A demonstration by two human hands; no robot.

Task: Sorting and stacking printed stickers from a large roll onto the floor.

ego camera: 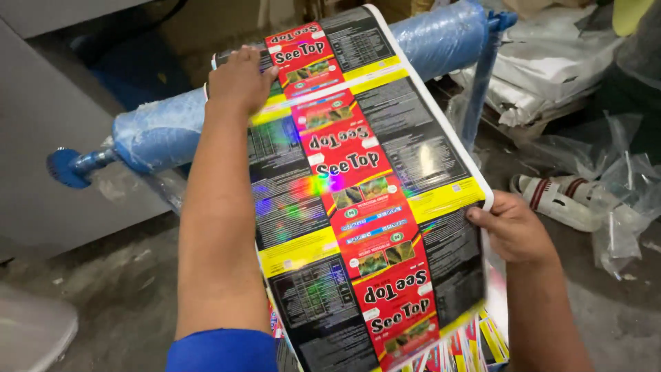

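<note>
A long glossy printed film sheet (358, 186), red, black and yellow, runs from a blue plastic-wrapped roller (165, 131) down toward me. My left hand (239, 79) lies flat on the sheet's far left edge, near the roller. My right hand (513, 227) pinches the sheet's right white edge lower down. More printed film (475, 341) bunches below the sheet's near end.
A grey machine panel (41, 117) stands at the left. White sandals (561, 196) lie on the concrete floor at the right, among crumpled clear plastic (620, 186). Wrapped bundles (551, 62) sit at the back right.
</note>
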